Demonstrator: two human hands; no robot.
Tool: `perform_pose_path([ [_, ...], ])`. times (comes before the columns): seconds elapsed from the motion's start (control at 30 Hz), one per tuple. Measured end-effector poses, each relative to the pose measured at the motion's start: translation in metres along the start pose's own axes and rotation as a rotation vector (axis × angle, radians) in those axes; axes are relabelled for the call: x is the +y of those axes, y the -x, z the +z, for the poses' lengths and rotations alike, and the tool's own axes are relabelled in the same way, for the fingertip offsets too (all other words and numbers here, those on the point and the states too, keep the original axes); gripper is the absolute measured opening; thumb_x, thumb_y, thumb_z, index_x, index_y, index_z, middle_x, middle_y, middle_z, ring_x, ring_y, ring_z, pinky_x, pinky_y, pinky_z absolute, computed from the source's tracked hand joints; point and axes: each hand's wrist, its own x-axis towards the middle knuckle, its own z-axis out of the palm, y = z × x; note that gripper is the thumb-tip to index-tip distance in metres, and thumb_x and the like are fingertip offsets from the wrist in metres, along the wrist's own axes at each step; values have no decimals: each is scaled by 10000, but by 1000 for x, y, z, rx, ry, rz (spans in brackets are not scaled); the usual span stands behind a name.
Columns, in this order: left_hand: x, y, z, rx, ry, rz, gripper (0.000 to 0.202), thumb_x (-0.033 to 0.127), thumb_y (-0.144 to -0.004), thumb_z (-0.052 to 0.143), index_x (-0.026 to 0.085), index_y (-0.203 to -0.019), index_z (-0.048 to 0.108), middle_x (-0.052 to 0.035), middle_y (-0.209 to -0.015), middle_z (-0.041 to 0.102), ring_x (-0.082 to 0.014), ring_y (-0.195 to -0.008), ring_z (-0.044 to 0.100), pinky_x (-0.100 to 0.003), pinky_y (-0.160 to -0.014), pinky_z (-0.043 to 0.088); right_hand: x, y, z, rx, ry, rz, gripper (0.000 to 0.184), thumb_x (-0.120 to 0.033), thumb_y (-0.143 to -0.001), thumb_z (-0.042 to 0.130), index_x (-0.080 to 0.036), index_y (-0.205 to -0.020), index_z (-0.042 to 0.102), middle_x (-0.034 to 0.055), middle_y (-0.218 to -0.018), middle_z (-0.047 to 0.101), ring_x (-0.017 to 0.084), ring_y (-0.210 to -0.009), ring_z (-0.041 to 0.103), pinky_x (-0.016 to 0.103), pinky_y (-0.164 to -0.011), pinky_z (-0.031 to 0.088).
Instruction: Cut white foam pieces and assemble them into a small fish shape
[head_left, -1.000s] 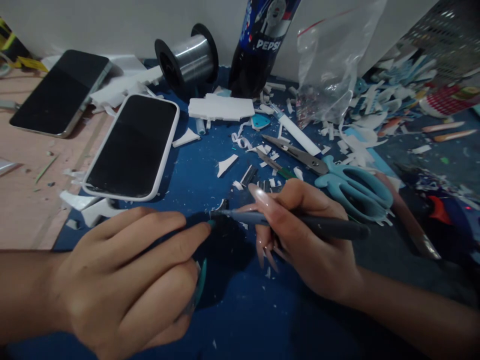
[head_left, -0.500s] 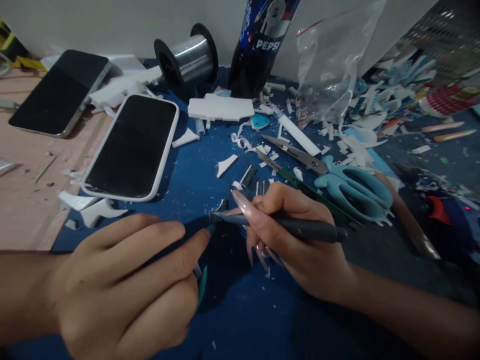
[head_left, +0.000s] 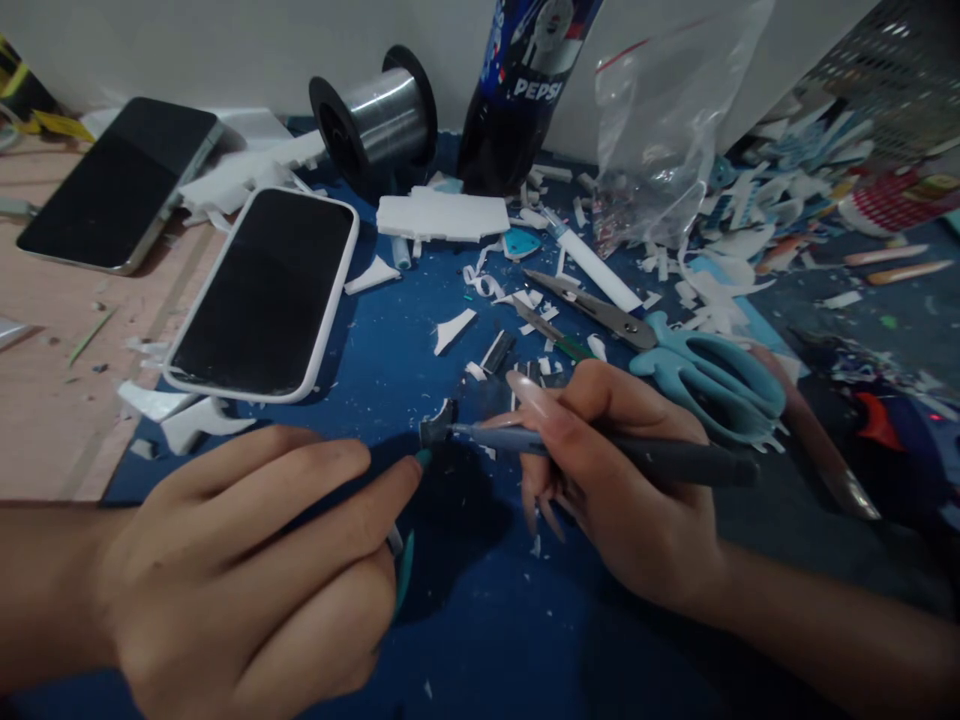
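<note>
My left hand (head_left: pixel 285 570) is closed, its index fingertip with a teal nail against a small dark piece (head_left: pixel 435 425) with a pale edge. How its thumb bears on that piece is hidden. A dark grey marker pen (head_left: pixel 660 458) lies nearly level in my right hand (head_left: pixel 615 480), pinched between thumb and fingers. Its tip points left and meets or almost meets the right side of the piece. Just beyond the pen lies another dark strip (head_left: pixel 496 352) among white scraps.
Teal-handled scissors (head_left: pixel 709 380) lie to the right, blades pointing left. A white-cased phone (head_left: pixel 262 295) and a second phone (head_left: pixel 124 185) are at left. Behind stand a wire spool (head_left: pixel 382 120), a Pepsi bottle (head_left: pixel 517 100) and a clear plastic bag (head_left: pixel 660 140). White offcuts (head_left: pixel 442 217) litter the blue mat.
My right hand has drawn back to the right with the marker pen, uncovering more of the dark piece. My left hand has stayed in place.
</note>
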Motion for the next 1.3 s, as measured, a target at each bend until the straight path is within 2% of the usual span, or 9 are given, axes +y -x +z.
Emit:
perform_pose_path([
  [0.1,1,0,2,19,-6,-13,29,208,-701,511,236,-708,516,-47,-986,702,-249,-847,627,-425,-633,478,1,1,0,-12,18,-6,384,-219,-938,563,-204,-577,432,-61,-488,440,46,-378,468,207,-386,424],
  [0.27,1,0,-1,0,4,-17,24,208,-702,535,224,-719,530,-62,-999,705,-256,-858,626,-416,-645,469,2,1,0,75,48,-39,378,-219,-945,563,-197,-585,450,-56,-514,472,40,-397,497,199,-407,448],
  [0.43,-1,0,-2,2,-2,4,14,215,-716,522,225,-713,532,-67,-994,694,-255,-845,613,-407,-630,481,1,0,0,42,88,-44,370,-187,-939,557,-201,-586,446,-63,-483,457,42,-377,490,185,-379,419],
  [0.6,-4,4,-5,-83,16,99,60,258,-732,559,211,-769,564,-126,-1071,642,-288,-905,579,-397,-591,517,1,2,-1,33,165,-62,372,-163,-926,556,-195,-568,459,-64,-483,476,34,-355,450,198,-416,440],
  [0.73,-5,4,-7,-110,39,109,83,240,-720,585,196,-788,572,-156,-1093,607,-303,-922,560,-406,-569,536,1,1,0,19,102,-57,379,-190,-935,547,-198,-574,432,-65,-486,481,38,-352,464,189,-396,436],
  [0.87,-3,3,-5,-96,25,87,67,234,-721,559,216,-783,577,-133,-1076,621,-294,-917,568,-406,-563,548,1,-1,1,7,90,-57,372,-221,-935,557,-211,-595,408,-70,-478,470,51,-366,485,196,-398,443],
  [1.03,-1,3,-4,-81,20,41,64,226,-711,534,231,-762,573,-109,-1041,628,-285,-891,581,-410,-559,540,1,0,1,-96,163,-97,296,-199,-932,553,-219,-646,477,-54,-538,544,65,-425,533,211,-423,453],
  [1.2,-4,2,-6,-96,11,84,74,226,-715,534,229,-762,591,-108,-974,625,-273,-858,564,-388,-524,511,2,1,1,-13,199,-127,318,-207,-936,546,-225,-629,464,-57,-503,507,74,-405,523,223,-406,448],
  [1.3,-5,1,-6,-109,12,91,82,219,-716,538,227,-768,601,-103,-949,636,-270,-847,565,-388,-527,508,1,1,1,-83,165,-99,314,-196,-936,542,-222,-637,451,-63,-507,514,66,-387,516,210,-397,453],
])
